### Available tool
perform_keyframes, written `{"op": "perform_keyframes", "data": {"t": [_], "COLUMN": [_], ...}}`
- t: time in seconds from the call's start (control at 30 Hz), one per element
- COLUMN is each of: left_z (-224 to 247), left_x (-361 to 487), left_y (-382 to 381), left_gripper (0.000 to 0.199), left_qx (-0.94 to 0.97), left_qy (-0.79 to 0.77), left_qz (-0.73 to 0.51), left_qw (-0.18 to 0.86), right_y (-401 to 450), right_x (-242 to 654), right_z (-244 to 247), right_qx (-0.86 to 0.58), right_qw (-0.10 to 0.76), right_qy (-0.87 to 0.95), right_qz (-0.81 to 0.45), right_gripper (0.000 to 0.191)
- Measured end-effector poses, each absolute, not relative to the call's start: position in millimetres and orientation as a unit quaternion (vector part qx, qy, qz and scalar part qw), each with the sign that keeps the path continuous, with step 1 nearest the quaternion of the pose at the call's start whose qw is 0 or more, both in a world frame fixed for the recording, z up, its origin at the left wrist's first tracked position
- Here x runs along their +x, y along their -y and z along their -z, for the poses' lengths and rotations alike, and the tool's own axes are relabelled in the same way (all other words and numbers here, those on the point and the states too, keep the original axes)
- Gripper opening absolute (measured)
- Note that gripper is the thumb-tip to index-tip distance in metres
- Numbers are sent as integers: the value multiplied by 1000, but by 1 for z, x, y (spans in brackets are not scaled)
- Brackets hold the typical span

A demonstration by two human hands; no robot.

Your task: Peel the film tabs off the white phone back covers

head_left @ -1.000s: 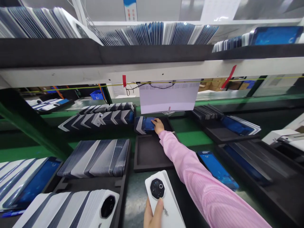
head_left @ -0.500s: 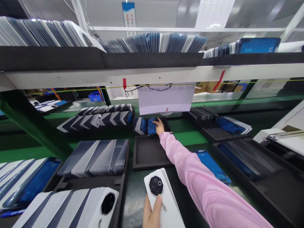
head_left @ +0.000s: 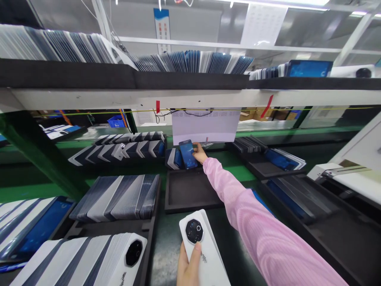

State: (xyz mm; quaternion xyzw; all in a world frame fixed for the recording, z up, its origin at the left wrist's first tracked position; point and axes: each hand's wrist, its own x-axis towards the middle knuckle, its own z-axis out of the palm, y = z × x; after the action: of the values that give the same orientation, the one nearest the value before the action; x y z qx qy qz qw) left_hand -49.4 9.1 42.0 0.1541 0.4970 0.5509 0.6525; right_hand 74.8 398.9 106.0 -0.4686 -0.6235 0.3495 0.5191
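Observation:
At the bottom centre my left hand (head_left: 189,264) is closed around white phone-shaped pieces (head_left: 210,254) with a dark octagonal camera ring, more than one lying together. My right hand (head_left: 199,153) reaches far forward, its fingers pinching the right edge of a blue-faced phone-shaped piece (head_left: 188,155) that stands tilted. Just left of that piece is a short row of blue and white pieces (head_left: 173,159). In front of them lies a black tray (head_left: 192,190) with nothing in it.
Trays of stacked white and dark pieces (head_left: 116,198) fill the left. More black trays (head_left: 348,222) with blue and dark pieces lie at the right, one partly behind my sleeve. A white shelf beam (head_left: 119,99) with full trays crosses above, and a green post (head_left: 44,155) slants at left.
My right hand has drawn the blue-faced piece up and slightly left, so more of it shows. My left hand still holds the white pieces. The view has shifted slightly.

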Motion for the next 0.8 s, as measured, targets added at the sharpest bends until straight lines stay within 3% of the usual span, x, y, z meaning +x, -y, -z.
{"op": "perform_keyframes", "data": {"t": [0.27, 0.47, 0.63, 0.8], "left_z": [-35, -29, -37, -41], "left_x": [-48, -48, -49, -49], "left_y": [-10, -12, -10, -10], "left_gripper": [88, 86, 97, 99], "left_qx": [147, 147, 136, 130], "left_qy": [-495, -492, -471, -469], "left_qz": [-554, -555, -561, -559], "left_qw": [653, 655, 666, 671], "right_y": [-408, -416, -413, -407], "right_x": [58, 56, 58, 57], "right_z": [-107, -98, -100, -105], "right_qx": [-457, -475, -490, -488], "right_qw": [545, 538, 490, 415], "right_qy": [594, 615, 680, 758], "right_qz": [-376, -327, -242, -124], "right_gripper": [16, 15, 6, 18]}}
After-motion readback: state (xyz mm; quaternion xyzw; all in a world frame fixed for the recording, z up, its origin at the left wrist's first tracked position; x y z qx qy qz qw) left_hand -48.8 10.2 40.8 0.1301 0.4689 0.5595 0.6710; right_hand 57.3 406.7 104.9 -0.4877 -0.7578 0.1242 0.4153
